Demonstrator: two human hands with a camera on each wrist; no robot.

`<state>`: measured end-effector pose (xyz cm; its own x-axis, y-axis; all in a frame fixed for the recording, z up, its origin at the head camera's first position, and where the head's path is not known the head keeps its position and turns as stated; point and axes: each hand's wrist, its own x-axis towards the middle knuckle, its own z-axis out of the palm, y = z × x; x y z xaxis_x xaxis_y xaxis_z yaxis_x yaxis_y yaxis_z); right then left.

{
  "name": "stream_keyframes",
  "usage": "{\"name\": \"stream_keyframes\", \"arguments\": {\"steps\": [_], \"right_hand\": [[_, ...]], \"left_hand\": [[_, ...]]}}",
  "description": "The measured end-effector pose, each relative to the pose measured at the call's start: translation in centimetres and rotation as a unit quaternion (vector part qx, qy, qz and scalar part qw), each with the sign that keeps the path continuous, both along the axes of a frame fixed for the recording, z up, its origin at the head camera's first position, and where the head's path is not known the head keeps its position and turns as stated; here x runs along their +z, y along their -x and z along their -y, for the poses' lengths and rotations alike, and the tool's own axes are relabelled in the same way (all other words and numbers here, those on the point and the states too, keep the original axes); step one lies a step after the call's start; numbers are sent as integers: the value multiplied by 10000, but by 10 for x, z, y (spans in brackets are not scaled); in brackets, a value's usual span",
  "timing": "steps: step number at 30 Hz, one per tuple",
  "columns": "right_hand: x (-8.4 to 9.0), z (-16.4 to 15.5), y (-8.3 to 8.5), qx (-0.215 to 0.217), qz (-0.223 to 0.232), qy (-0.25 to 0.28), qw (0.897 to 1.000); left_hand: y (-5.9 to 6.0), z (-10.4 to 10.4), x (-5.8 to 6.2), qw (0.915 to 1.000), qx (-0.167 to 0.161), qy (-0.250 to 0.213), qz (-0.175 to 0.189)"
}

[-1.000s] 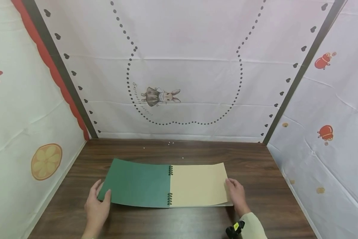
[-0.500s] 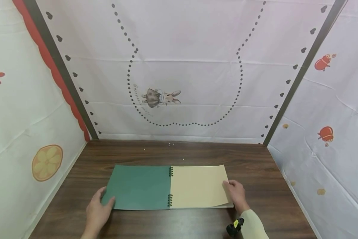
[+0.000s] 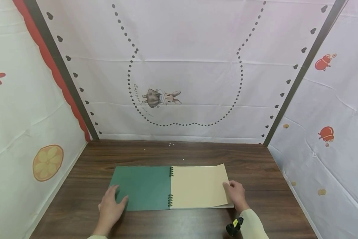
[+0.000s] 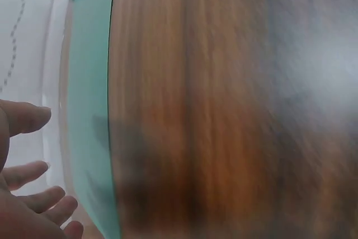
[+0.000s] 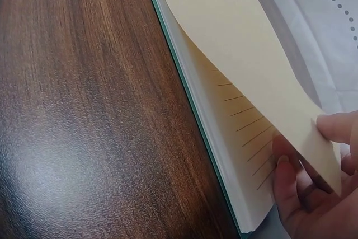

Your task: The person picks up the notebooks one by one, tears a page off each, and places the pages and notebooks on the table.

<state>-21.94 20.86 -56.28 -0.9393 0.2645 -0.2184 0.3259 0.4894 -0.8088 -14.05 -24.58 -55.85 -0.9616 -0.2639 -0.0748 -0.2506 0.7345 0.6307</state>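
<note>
A spiral-bound notebook lies open on the table, its green cover [image 3: 143,187] flat on the left and a cream page [image 3: 198,186] on the right. My right hand [image 3: 236,195] pinches the outer edge of that cream page between thumb and fingers. In the right wrist view the page [image 5: 240,43] is lifted and bent, and a lined white sheet [image 5: 246,138] shows beneath it. Over the left part of the cover is my left hand [image 3: 111,207], fingers spread and relaxed, holding nothing. The left wrist view shows its fingers [image 4: 42,200] apart above the cover's edge [image 4: 92,82].
The notebook rests on a dark wood-grain table [image 3: 197,225]. Small white specks [image 3: 171,144] lie near the table's back edge. Printed white cloth walls [image 3: 185,83] enclose the back and both sides. A black device [image 3: 234,227] with a yellow mark is at my right wrist.
The green cover has gone from raised and bent to flat. My left hand has let go of its outer edge and moved right over it. My right hand still pinches the page.
</note>
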Motion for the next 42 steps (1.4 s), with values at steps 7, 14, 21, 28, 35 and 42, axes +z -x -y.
{"name": "stream_keyframes", "arguments": {"steps": [7, 14, 21, 28, 35, 42], "right_hand": [[-2, 0, 0, -39, -41, -3, 10000], [-2, -1, -1, -113, 12, -7, 9999], [-4, 0, -3, -226, 22, 93, 9997], [-6, 1, -5, -288, -123, 109, 9994], [-9, 1, -3, -358, -122, 172, 9991], [-12, 0, -2, -386, -70, 165, 9991]], "left_hand": [[20, -38, 7, 9954, -750, 566, -195], [37, -71, 8, 9824, -1425, 1097, -508], [47, -94, 2, 9734, -1915, 1201, -379], [51, -105, -4, 9669, -2223, 1234, -206], [53, -111, -13, 9621, -2297, 1469, -87], [52, -116, -15, 9631, -2233, 1497, 146]]}}
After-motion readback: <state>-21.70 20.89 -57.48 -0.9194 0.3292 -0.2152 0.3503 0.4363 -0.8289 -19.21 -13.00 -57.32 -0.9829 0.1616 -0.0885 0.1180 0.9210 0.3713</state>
